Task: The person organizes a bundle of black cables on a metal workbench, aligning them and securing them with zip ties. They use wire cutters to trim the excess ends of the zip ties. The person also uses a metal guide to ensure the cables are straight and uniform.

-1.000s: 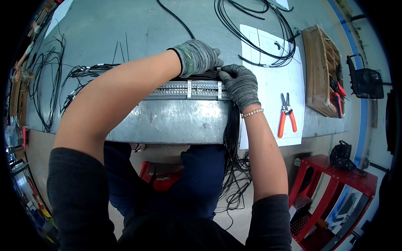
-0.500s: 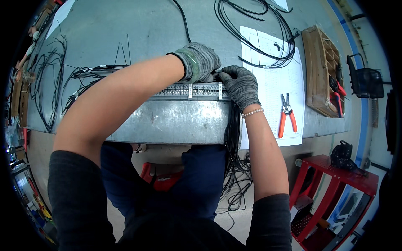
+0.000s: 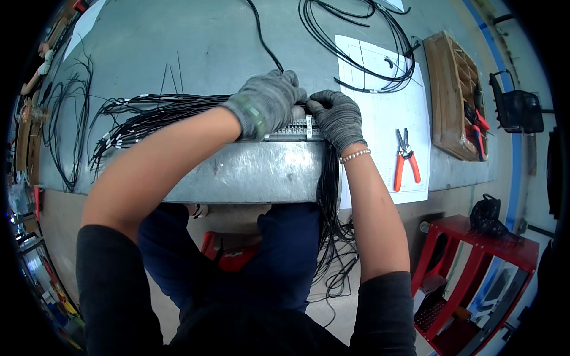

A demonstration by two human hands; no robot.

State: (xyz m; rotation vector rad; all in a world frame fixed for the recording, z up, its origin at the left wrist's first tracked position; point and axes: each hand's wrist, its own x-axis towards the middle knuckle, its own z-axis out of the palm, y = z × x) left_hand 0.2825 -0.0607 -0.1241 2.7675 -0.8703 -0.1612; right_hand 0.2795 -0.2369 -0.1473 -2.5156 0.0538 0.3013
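Note:
Both my hands wear grey knitted gloves and meet at the right end of a long terminal block strip (image 3: 295, 131) lying near the table's front edge. My left hand (image 3: 270, 102) is closed, fingers bent over the strip. A black wire (image 3: 261, 32) runs from the far side of the table to its fingers. My right hand (image 3: 339, 120) pinches at black wires beside the left fingertips; the exact grip is partly hidden. A wire bundle (image 3: 160, 105) fans out left of the strip, under my left forearm. More black wires (image 3: 328, 184) hang over the front edge below my right hand.
Coiled black cable (image 3: 409, 59) lies on printed sheets (image 3: 383, 127) at the right, with orange-handled wire strippers (image 3: 406, 160). Beyond stands a wooden compartment box (image 3: 442, 98) with tools. Loose wires (image 3: 68, 142) lie at the left. A red cart (image 3: 469, 234) stands lower right.
My left hand has turned and dropped slightly lower, and the forearm swung down, uncovering more of the wire bundle. The far wire's visible end follows the left hand. My right hand barely moved.

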